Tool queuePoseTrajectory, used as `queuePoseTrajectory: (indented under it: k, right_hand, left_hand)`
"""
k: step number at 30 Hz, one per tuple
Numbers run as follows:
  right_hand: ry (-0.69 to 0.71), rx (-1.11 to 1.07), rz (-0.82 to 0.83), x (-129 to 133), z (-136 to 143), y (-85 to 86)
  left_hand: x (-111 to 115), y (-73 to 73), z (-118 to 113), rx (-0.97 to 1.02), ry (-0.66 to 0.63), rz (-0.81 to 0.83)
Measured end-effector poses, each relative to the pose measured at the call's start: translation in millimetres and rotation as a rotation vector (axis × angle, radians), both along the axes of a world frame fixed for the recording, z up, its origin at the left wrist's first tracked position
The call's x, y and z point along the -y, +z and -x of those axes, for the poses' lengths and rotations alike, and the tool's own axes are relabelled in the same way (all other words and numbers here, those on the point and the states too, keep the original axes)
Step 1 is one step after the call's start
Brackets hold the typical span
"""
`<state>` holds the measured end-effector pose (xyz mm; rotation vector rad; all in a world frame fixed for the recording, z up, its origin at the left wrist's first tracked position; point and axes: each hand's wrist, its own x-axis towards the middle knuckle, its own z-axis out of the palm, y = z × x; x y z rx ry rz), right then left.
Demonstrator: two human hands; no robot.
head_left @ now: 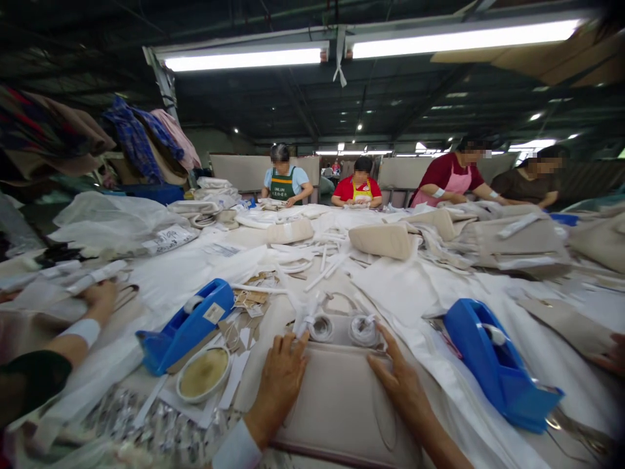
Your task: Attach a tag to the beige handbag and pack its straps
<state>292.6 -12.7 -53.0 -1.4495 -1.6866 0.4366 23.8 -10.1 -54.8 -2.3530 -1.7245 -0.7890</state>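
Observation:
A beige handbag (346,397) lies flat in front of me, its thin handle (342,299) reaching away at the top. Two round parts wrapped in white film, a left one (321,327) and a right one (364,331), sit side by side along its upper edge. My left hand (280,374) rests on the bag's left side, fingers stretched out, fingertips at the white wrapping (305,319) beside the left round part. Over the upper right corner, my right hand (400,374) has its fingers apart, the index fingertip close to the right round part. Neither hand visibly grips anything.
Blue tape dispensers stand left (188,326) and right (498,365). A round dish of yellowish material (204,374) is by the left one, among tags and small metal pieces. White sheets and wrapped bags cover the table. A co-worker's arm (83,332) reaches in at left; several people work opposite.

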Motion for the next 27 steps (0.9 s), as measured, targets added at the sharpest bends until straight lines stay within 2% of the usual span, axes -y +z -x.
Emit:
queuePoseTrajectory:
  k: [2, 4, 6, 8, 10, 12, 15, 18, 21, 24, 27]
  right_hand:
    - [-0.153, 0.332, -0.149, 7, 11, 10.2]
    - [-0.241, 0.576, -0.3, 9, 29, 24.7]
    - [-0.193, 0.682, -0.424, 5, 49, 38.1]
    - [-0.067, 0.714, -0.503, -8, 68, 43.3]
    - [0.064, 0.733, -0.524, -22, 80, 37.3]
    - [0.151, 0.751, -0.489, -34, 85, 24.1]
    - [0.198, 0.76, -0.414, -41, 84, 8.1]
    - [0.222, 0.741, -0.385, -39, 82, 6.7]
    - [0.236, 0.738, -0.369, -37, 83, 11.9]
    - [0.218, 0.757, -0.376, -36, 83, 13.4]
    - [0.195, 0.771, -0.406, -38, 82, 9.8]
  left_hand:
    - [-4, -5.8, 1, -0.1, 0.006, -0.02]
    - [-7, -8.1, 0, -0.168, 0.026, -0.036]
    - [-8, -8.8, 0, -0.205, 0.039, -0.036]
    - [-7, -9.6, -1, -0.214, 0.038, -0.019]
    - [-5, -9.7, 0, -0.198, 0.035, -0.005]
    - [-2, -5.6, 1, -0.147, 0.038, 0.018]
    - [-8, 16.5, -6, -0.012, 0.038, 0.037]
    - [-36, 54.2, -28, 0.127, -0.007, 0.011]
    - [-84, 86.5, -56, 0.143, -0.048, 0.136]
    - [-129, 97.5, -76, 0.054, -0.063, 0.301]
    - [-150, 93.7, -80, -0.005, 0.0, 0.386]
